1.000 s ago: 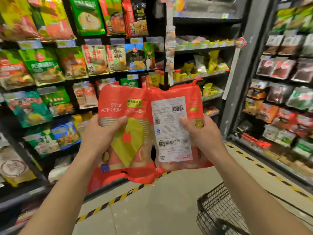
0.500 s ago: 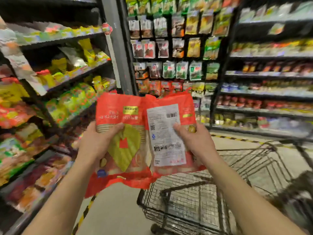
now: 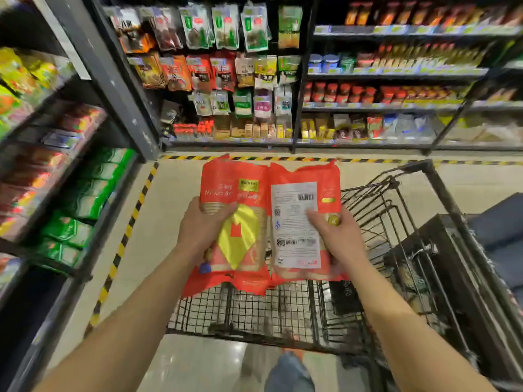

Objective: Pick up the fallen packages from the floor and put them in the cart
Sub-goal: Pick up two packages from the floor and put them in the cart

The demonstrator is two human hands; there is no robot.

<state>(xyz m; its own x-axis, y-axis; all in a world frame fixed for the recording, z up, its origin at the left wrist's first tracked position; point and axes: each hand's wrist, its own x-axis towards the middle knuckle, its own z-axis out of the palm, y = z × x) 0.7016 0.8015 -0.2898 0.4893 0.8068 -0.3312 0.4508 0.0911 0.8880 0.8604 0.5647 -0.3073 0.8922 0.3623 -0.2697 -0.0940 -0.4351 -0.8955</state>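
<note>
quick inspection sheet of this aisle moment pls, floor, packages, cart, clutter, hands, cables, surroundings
surface: pale floor with yellow-black hazard tape along the shelf bases; no package seen lying on it.
job's things: two red packages side by side, the left package showing its yellow front, the right package its white barcode label; both held above the black wire cart, not yet in it.
clutter: dark items in the cart's right part, too blurred to name.
hands: left hand grips the left package, right hand grips the right package.
cables: nothing seen.
surroundings: stocked shelves to the left and ahead; the person's foot below the cart.
</note>
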